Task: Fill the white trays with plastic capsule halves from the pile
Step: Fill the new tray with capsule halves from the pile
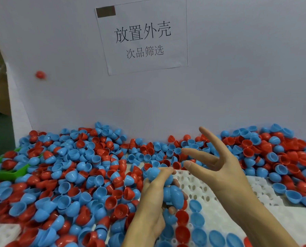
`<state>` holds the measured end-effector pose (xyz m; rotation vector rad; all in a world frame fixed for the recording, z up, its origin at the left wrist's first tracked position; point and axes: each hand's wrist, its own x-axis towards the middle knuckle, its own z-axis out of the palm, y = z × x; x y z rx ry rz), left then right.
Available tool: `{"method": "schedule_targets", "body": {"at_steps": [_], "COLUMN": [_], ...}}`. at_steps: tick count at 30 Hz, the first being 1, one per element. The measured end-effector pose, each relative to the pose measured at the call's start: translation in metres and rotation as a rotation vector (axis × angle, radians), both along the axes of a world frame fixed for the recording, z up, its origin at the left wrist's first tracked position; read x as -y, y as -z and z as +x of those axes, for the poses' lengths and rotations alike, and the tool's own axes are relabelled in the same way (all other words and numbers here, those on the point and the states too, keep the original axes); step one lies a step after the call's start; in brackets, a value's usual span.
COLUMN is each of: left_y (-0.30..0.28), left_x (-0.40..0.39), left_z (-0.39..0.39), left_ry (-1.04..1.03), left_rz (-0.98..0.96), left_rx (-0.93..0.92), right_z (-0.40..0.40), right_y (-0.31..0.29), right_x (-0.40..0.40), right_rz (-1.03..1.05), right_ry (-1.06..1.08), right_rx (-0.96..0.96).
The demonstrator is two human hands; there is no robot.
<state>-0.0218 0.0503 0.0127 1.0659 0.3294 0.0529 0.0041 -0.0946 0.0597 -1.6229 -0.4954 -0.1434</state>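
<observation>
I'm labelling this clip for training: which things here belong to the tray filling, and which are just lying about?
Belongs to the job:
- pile of red and blue plastic capsule halves
- white moulded plastic tray
- left hand, gripping blue halves
- right hand, fingers spread

Lying about:
- green plastic scoop
- white paper sign
- stray red half

Glossy smooth plastic on the red and blue capsule halves (88, 168), matt white moulded plastic tray (225, 216), matt paper sign (143, 36), shiny green plastic scoop (8, 171).
</observation>
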Motion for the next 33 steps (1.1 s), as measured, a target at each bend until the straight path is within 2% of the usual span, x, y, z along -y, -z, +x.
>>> {"method": "schedule_targets", "body": {"at_steps": [7,10,13,18,23,27,33], "left_y": [-0.001,-0.001,-0.003,-0.003,-0.007,-0.010,-0.009], "left_x": [0.002,0.003,0.004,0.007,0.007,0.008,0.006], "left_z": [-0.002,-0.002,-0.005,-0.008,-0.010,-0.009,-0.010], "left_ry": [0.027,0.061,0.181,0.267,0.314,0.327,0.205], "left_rz": [0.043,0.074,0.081,0.142,0.078,-0.021,0.078], "left_rx": [0.010,-0.007,0.038,0.033,0.105,0.143,0.175], "right_z": [0.006,0.008,0.008,0.007,0.009,0.011,0.014], "right_y": [0.008,0.012,0.015,0.020,0.019,0.019,0.021], "right_x": [0.000,-0.001,-0.001,0.000,0.001,0.002,0.002], "right_rz": [-0.014,-0.166,-0.333,-0.447,-0.364,-0.194,-0.063], "right_ry": [0.068,0.052,-0.061,-0.165,-0.105,-0.093,-0.097], "right_rx": [-0.049,-0.043,-0.007,0.054,0.096,-0.055,-0.206]}}
